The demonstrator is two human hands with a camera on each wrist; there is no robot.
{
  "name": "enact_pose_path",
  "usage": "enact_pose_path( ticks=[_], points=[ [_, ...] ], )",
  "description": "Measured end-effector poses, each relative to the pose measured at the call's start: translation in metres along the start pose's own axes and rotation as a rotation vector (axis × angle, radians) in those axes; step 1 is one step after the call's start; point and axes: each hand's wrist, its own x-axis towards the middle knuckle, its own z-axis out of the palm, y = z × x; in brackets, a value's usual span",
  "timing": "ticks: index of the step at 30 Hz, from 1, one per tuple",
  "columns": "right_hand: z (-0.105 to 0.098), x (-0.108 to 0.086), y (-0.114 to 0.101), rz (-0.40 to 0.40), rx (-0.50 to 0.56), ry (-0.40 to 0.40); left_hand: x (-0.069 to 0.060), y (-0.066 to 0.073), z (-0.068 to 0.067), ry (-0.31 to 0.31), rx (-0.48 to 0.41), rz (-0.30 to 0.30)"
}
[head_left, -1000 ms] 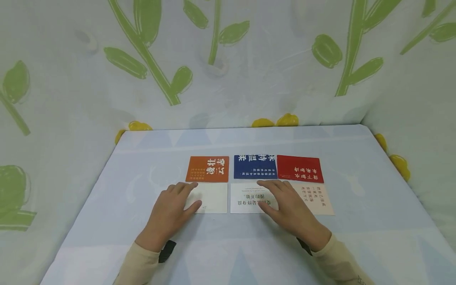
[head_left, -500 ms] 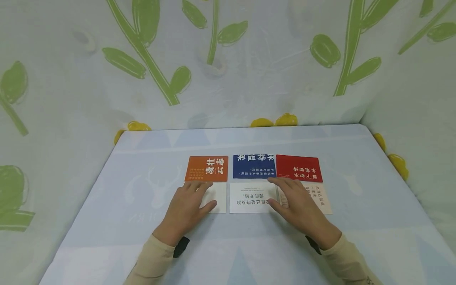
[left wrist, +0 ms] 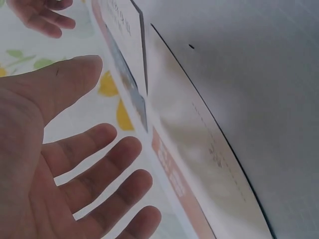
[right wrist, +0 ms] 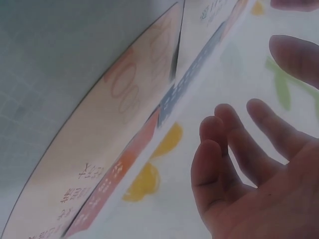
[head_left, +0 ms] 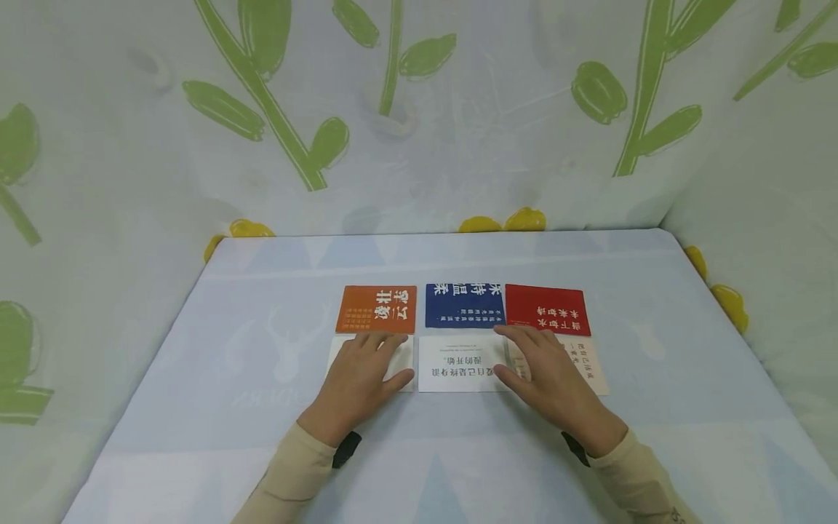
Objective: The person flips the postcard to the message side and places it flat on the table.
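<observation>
Six cards lie in two rows: orange, blue and red at the back; a cream card, a white card with dark print and a beige card in front. My left hand hovers above the cream card, partly hiding it, fingers spread and holding nothing. Over the beige card, thumb towards the white one, hangs my right hand, its fingers loosely bent and empty. Both wrist views show a gap between the hand and the cards.
The cards lie on a pale blue patterned table. Behind and beside it hangs white cloth with green leaves and yellow shapes. A dark band shows under each wrist, beside beige sleeves.
My left hand has moved right, across the cream card, whose left edge now shows. My right hand moved slightly right at first, then stayed nearly still. The cards keep their arrangement.
</observation>
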Motion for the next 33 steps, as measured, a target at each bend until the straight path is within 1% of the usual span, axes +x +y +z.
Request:
enact_pose_path(
  ticks=[3,12,16,20,26,33],
  points=[
    [0.001,0.001,0.000,0.010,0.007,-0.005,0.002,0.001,0.003,-0.021,-0.001,-0.003],
    [0.003,0.002,0.003,0.039,-0.007,-0.034,0.011,0.006,0.006,-0.042,-0.008,0.029],
    [0.005,0.003,0.003,0.054,-0.012,-0.053,0.014,0.007,0.009,-0.051,-0.002,0.053],
    [0.008,0.003,0.003,0.069,-0.040,-0.073,0.017,0.008,0.012,-0.054,-0.001,0.073],
    [0.012,0.001,0.005,0.076,-0.093,-0.114,0.021,0.011,0.014,-0.096,0.004,0.058],
    [0.010,-0.001,0.008,0.061,-0.111,-0.107,0.025,0.014,0.016,-0.122,0.007,0.062]
  ],
)
